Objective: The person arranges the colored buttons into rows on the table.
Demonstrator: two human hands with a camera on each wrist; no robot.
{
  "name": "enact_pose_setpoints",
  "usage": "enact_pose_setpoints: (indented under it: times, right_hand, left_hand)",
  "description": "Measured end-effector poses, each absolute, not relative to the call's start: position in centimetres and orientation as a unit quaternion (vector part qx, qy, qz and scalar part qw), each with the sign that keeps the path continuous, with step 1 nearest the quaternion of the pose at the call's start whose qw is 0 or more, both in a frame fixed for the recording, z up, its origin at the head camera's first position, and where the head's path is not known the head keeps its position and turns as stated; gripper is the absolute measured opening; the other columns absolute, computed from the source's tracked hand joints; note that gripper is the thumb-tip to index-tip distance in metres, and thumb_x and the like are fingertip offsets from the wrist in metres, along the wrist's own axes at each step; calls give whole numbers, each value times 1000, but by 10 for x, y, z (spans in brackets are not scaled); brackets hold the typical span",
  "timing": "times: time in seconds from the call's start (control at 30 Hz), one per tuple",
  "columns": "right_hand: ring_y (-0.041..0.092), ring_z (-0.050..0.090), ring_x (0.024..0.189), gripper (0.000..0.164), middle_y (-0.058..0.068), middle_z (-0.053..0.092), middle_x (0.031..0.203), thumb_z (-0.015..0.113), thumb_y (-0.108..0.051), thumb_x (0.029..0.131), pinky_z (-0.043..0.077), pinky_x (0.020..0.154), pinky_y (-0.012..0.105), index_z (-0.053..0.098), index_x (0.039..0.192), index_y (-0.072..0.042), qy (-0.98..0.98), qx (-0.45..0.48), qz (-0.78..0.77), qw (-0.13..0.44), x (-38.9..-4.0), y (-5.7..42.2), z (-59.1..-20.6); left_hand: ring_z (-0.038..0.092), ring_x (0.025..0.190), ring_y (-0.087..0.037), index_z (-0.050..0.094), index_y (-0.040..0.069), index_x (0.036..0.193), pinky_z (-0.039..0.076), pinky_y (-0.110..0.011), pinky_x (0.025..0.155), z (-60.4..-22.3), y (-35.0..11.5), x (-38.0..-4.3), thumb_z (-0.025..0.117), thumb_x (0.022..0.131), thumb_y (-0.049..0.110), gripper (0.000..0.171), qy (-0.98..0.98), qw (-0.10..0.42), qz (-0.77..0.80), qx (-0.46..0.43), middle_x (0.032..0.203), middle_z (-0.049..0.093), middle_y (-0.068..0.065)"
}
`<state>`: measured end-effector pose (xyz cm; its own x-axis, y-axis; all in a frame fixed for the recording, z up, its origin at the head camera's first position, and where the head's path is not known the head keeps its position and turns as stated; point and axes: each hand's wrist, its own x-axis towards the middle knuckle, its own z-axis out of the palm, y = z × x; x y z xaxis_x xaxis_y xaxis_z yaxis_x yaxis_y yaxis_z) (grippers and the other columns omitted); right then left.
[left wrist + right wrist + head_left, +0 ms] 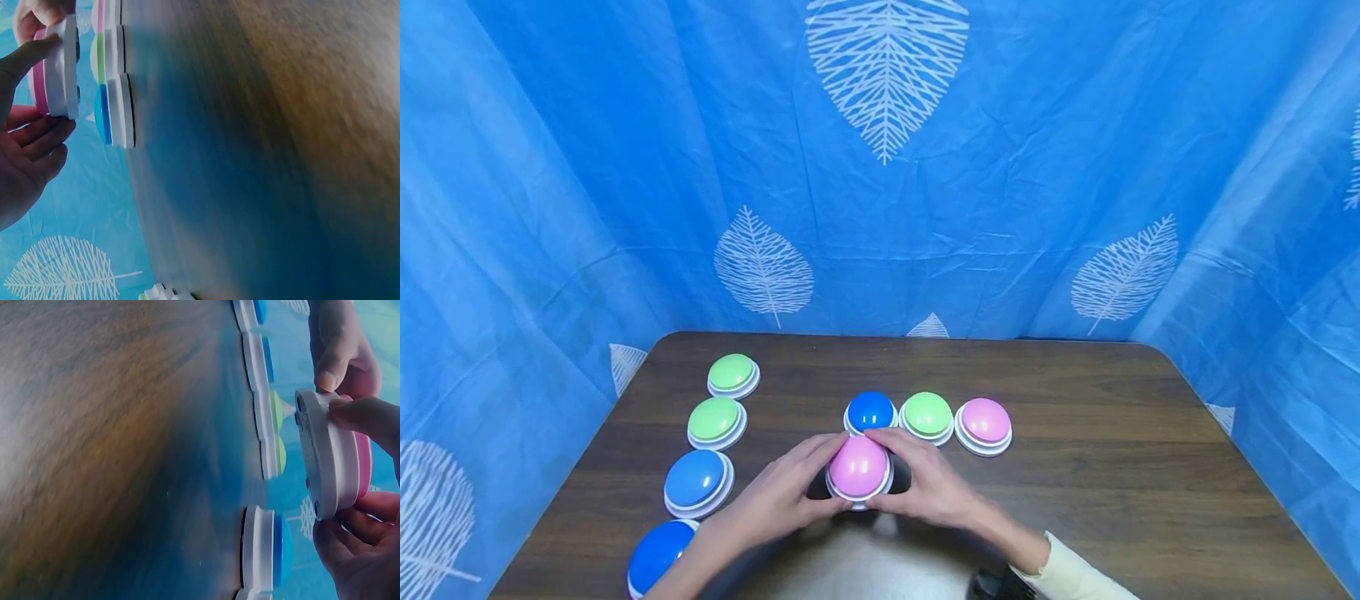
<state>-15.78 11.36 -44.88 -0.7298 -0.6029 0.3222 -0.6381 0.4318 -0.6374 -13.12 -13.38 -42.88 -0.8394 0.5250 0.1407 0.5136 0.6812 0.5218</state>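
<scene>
Item: one pink button (858, 467) on a white base, being held dome up above the table (1112, 450), near the middle of the scene. In the right wrist view, dark feet are showing under its base.

Left hand (797, 487): grasping the pink button from the left, thumb on the near side, fingers on the far side.

Right hand (928, 483): grasping it from the right, thumb near, fingers far; a pale sleeve (1067, 571) is covering part of that arm.

Far row, just beyond the held piece, left to right: blue button (871, 410), green button (927, 413), second pink button (986, 421); all are resting dome up.

Left line, far to near: far-left green button (731, 372), nearer green button (714, 418), light blue button (695, 477), dark blue button (660, 554); the left arm is partly hiding the last.

Backdrop: a blue curtain (1000, 208) with white leaf prints is hanging behind and at both sides.
</scene>
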Motion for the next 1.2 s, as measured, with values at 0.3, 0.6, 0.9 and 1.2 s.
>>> enact_pose_setpoints:
  times: [0.3, 0.6, 0.9, 1.2]
  right_hand:
    - [23, 54, 126, 76, 2, 59, 136, 89, -29, 74, 45, 103, 46, 55, 139, -10, -848, 352, 392, 53, -162, 130, -447]
    - [22, 55, 125, 77, 5, 59, 137, 91, -22, 71, 48, 100, 42, 56, 137, -6, -847, 332, 412, 60, -166, 150, -445]
    - [21, 57, 122, 78, 2, 60, 134, 91, -22, 70, 49, 99, 43, 55, 138, -6, -858, 309, 405, 67, -166, 174, -445]
    - [22, 58, 119, 78, 0, 62, 132, 92, -23, 70, 49, 95, 48, 56, 138, -10, -876, 281, 383, 80, -165, 199, -445]
  left_hand:
    - [51, 129, -23, 44, 12, 149, 47, -45, 100, -428, -119, -142, 79, 85, 41, 78, 902, 8, 311, 298, 143, 51, -6]
    - [47, 133, -28, 42, 9, 150, 46, -49, 101, -424, -98, -158, 79, 85, 38, 80, 899, 32, 308, 309, 148, 47, -9]
    - [46, 133, -26, 43, 6, 148, 46, -44, 102, -424, -75, -171, 78, 86, 37, 78, 887, 27, 300, 350, 146, 48, -11]
    - [47, 133, -23, 45, 5, 147, 42, -40, 106, -421, -49, -183, 78, 86, 38, 77, 884, 24, 274, 378, 144, 51, -8]
